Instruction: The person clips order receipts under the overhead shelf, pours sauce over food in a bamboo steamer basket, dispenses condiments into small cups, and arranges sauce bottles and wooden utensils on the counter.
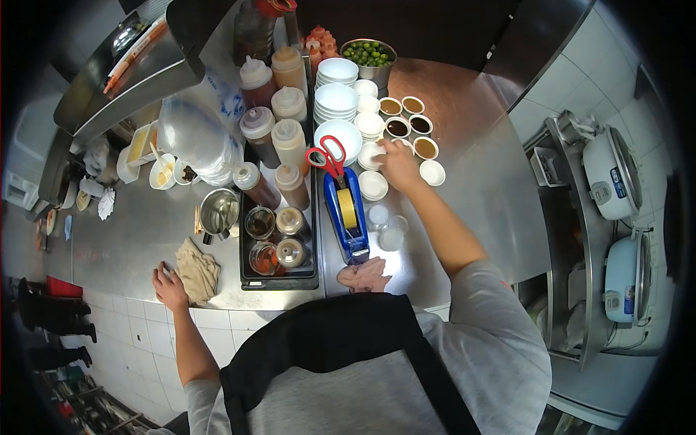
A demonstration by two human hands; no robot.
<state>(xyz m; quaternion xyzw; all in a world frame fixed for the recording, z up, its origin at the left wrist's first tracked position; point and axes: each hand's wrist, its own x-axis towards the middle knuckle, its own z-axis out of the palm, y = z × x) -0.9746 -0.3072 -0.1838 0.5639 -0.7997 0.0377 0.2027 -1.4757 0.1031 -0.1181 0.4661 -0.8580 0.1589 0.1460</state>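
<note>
My right hand (400, 167) reaches over the counter, its curled fingers at the rim of a small white cup (368, 155) on a stack. The exact grip is partly hidden. Just beyond it stand several cups of brown and dark sauce (425, 148). One more white cup (433, 172) sits to the right of the hand. Another stack of small white cups (373, 185) is nearer to me. My left hand (170, 288) rests at the counter's front edge with fingers apart, holding nothing, beside a crumpled beige cloth (196, 271).
A black tray (281, 281) holds several squeeze bottles (288, 138) and jars. Beside it are a blue tape dispenser (354, 243), red scissors (328, 156), white bowls (336, 98) and a pink cloth (365, 275). Green limes (367, 53) fill a metal pot; a saucepan (219, 210) stands left.
</note>
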